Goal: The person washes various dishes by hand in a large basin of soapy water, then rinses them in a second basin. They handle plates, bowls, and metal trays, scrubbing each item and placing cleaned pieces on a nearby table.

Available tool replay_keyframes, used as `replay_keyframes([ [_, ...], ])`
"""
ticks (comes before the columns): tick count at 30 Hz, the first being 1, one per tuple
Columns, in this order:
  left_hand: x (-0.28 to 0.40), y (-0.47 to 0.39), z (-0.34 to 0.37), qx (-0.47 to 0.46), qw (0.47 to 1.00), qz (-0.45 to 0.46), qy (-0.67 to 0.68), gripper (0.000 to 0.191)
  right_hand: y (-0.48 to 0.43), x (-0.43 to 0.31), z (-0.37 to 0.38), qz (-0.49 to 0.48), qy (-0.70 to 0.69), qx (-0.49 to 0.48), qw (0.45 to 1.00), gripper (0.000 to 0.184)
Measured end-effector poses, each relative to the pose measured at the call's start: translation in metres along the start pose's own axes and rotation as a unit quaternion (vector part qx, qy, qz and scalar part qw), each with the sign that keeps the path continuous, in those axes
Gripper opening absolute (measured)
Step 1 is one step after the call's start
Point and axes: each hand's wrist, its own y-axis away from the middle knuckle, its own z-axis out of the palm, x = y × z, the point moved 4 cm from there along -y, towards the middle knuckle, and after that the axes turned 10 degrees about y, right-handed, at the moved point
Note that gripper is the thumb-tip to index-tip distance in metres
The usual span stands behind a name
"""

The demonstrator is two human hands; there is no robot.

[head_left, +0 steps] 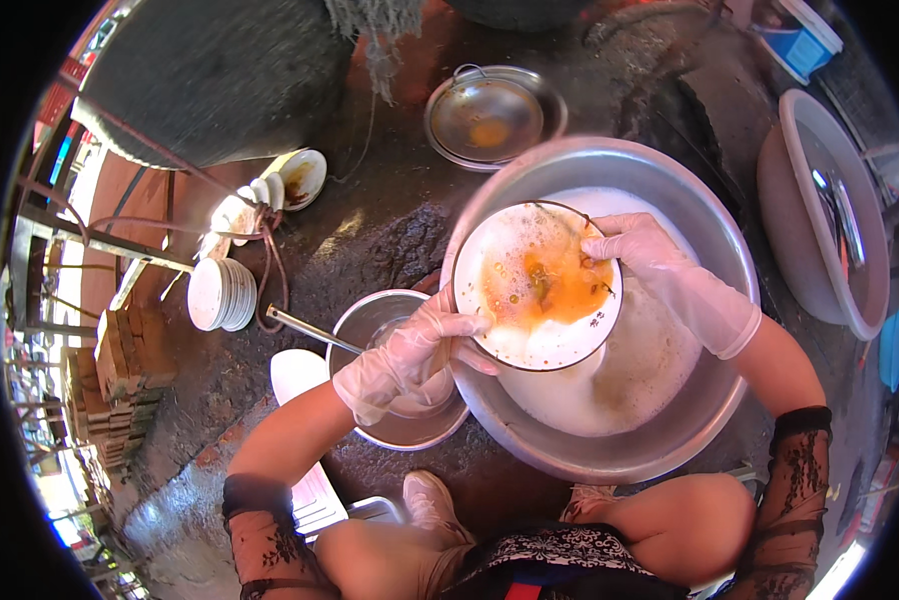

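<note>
Between my gloved hands is a white plate [506, 300] with a dark rim, smeared with orange oily liquid and bits of food. My left hand [427, 341] grips its lower left edge, thumb on top. On the upper right edge, my right hand [637, 247] pinches the rim with its thumb over the face. Both hands wear thin clear gloves. Under the plate stands a large metal basin [719, 225] containing cloudy, foamy water [644, 360]. A smaller metal pot [374, 304] sits partly beneath my left forearm, with a long metal handle [307, 328] sticking out of it.
A stack of white plates [221, 295] and several soiled dishes [299, 180] stand on the wet ground at left. Beyond the basin lies a metal pan [487, 112] with orange residue. A big plastic tub [787, 225] leans at right. Bricks [131, 352] are piled far left.
</note>
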Motion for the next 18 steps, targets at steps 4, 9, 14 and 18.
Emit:
replay_keyframes([
  [4, 0.025, 0.061, -0.027, 0.084, 0.982, 0.155, 0.072, 0.051, -0.023, -0.057, 0.073, -0.105, 0.073, -0.04, 0.991, 0.034],
  [9, 0.025, 0.133, -0.079, 0.144, 0.932, 0.303, 0.139, 0.051, 0.003, -0.106, 0.177, -0.575, 0.435, 0.155, 0.676, 0.066],
  [14, 0.023, 0.201, -0.119, 0.201, 0.887, 0.382, 0.165, 0.06, 0.002, -0.089, 0.282, -0.577, 0.491, 0.014, 0.653, 0.088],
  [18, 0.016, 0.246, -0.142, 0.218, 0.855, 0.435, 0.181, 0.063, 0.006, -0.093, 0.355, -0.599, 0.498, -0.036, 0.626, 0.102],
])
